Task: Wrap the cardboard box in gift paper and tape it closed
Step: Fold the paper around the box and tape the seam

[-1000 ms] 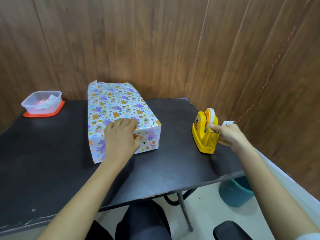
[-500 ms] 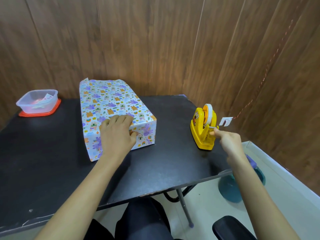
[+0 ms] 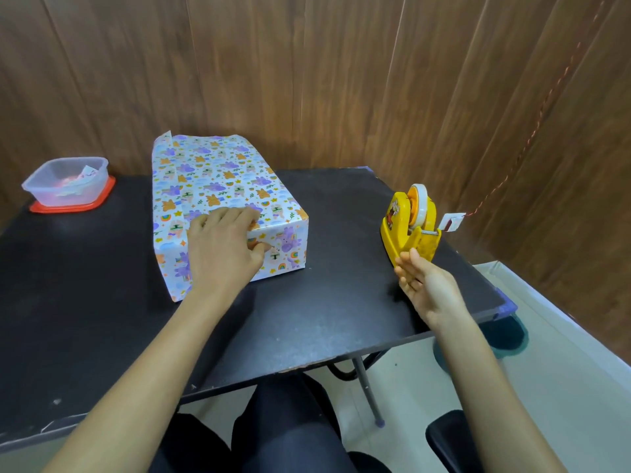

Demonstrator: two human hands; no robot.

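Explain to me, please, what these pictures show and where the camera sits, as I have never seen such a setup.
There is no machine here. A person works with bare hands, and every picture comes from one camera worn on the head, looking forward and down, so you see what the wearer sees. On the black table lies the box, covered in gift paper. The left hand presses the paper down at the box's near end. To the right stands a yellow tape dispenser. The right hand hovers open just in front of it, and I cannot tell whether any tape clings to it. At far left a clear tub sits on a red lid.
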